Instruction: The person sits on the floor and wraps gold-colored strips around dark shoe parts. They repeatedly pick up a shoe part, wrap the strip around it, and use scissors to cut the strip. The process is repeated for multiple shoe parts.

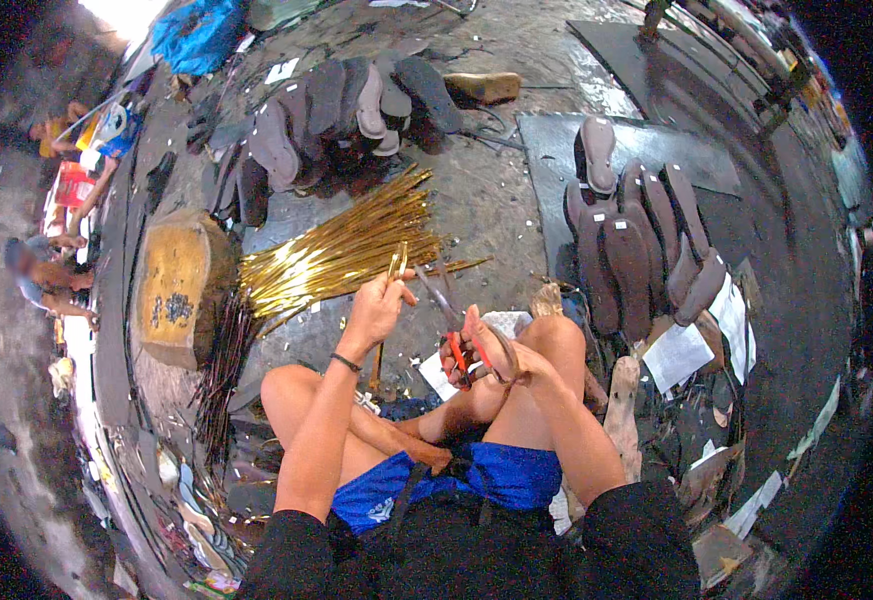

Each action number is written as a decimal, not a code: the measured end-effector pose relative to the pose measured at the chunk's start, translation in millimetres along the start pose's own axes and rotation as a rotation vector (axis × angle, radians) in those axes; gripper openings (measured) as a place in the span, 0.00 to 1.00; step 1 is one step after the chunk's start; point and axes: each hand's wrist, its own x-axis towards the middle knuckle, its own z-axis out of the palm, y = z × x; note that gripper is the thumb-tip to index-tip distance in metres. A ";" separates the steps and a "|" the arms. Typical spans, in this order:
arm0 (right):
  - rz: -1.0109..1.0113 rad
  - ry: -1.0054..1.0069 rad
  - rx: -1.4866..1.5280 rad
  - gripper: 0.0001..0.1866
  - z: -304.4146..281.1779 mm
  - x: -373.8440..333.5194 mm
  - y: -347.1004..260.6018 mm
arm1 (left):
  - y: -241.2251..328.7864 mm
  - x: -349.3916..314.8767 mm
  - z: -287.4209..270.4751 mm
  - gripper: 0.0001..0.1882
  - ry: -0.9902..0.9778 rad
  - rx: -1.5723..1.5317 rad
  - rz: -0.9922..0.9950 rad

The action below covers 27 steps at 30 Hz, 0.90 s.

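Note:
In front of my crossed legs, my left hand (379,308) is closed on a short gold strip (398,258), its shiny end sticking up past the fingers. My right hand (492,350) grips red-handled scissors (460,352), and their blades point up and left toward the left hand, a small distance from the fingers. Just beyond the left hand lies a fanned bundle of long gold strips (332,250) on a dark sheet. Its lower left end meets a bunch of dark strips (222,385).
A wooden block (189,288) with small black bits stands left. Dark shoe soles (327,100) line the far side; more soles (625,260) lie on a board at right. White papers (677,355) and a wooden shoe last (624,405) are nearby. Another person (52,275) sits far left.

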 end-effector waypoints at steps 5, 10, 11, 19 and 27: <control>0.031 -0.097 0.042 0.48 -8.7 4.3 -14.2 | 13.8 -20.6 7.8 0.17 -0.128 0.239 0.144; -0.010 -0.115 -0.065 0.47 2.1 -17.3 -13.7 | 11.6 -10.2 -10.4 0.16 -0.097 0.151 0.069; 0.008 -0.109 -0.028 0.49 7.2 -18.9 -14.7 | 11.7 -11.7 -8.7 0.16 -0.148 0.198 0.099; -0.104 0.007 0.067 0.49 2.1 7.3 -17.4 | -3.2 -22.4 4.7 0.13 -0.126 0.477 0.304; -0.204 0.668 -1.033 0.43 -85.4 44.7 -63.9 | -56.8 -7.9 25.9 0.08 0.486 -0.717 -0.209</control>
